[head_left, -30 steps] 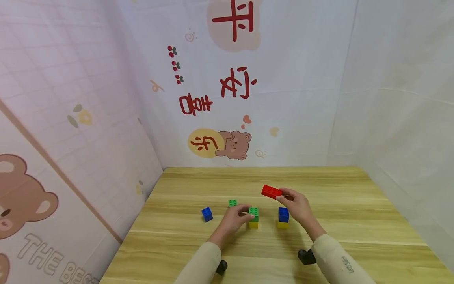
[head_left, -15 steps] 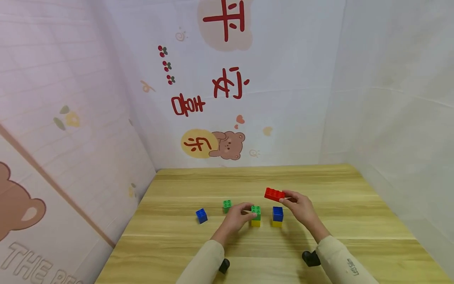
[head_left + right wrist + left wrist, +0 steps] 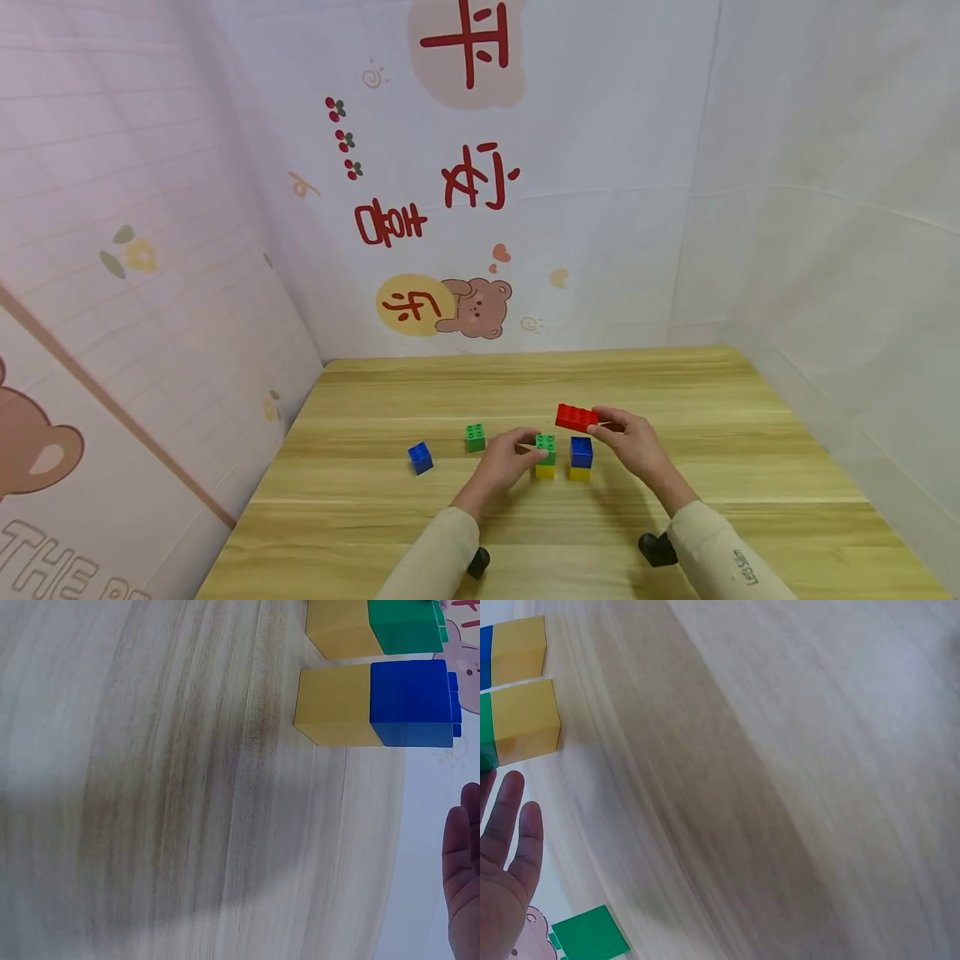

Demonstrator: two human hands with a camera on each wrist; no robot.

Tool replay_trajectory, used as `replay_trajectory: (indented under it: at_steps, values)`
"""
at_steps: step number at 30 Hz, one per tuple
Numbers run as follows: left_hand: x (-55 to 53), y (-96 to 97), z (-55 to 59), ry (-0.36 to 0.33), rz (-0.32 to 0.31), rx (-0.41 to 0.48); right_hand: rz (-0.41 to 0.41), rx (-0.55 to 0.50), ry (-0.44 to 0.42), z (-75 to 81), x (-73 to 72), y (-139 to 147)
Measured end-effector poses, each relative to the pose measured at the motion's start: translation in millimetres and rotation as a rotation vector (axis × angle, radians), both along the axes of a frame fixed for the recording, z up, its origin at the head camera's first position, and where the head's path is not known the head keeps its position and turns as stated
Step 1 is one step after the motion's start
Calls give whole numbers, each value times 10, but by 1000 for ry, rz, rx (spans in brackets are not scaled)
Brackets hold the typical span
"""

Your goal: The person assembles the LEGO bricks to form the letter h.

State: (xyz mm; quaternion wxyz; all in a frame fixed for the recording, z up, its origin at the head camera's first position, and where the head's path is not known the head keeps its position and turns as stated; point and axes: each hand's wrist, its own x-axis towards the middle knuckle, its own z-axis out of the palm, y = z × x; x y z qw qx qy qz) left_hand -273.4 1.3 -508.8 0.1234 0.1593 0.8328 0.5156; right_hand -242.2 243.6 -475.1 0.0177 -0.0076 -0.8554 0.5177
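Right hand [image 3: 633,437] pinches a long red brick [image 3: 576,417] just above the two short stacks; left hand [image 3: 506,458] grips the green-on-yellow stack [image 3: 545,457]. Bridging both stacks looks next, needing studs aligned.

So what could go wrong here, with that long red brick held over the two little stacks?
Two things, perhaps. The right hand pinches the red brick by one end only, so it could tilt or slip from that grip. The green-on-yellow stack and the blue-on-yellow stack stand close side by side; the left hand touches only the green one, so a push from above might shift or tip the blue one.
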Motion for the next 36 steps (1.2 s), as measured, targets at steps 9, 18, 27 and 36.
replay_trajectory:
  at_steps: [9, 18, 27, 36]
  values:
    - [18, 37, -18, 22, 6, -13, 12, 10, 4, -36, 18, -19]
    - [20, 51, -43, 21, 8, -31, 43, 29, 6, -42, 49, -68]
    - [30, 90, -56, 50, 3, -21, 49, 30, 6, -52, 41, -72]
    - [39, 99, -53, 47, 11, -35, 52, 29, -1, -64, 38, -58]
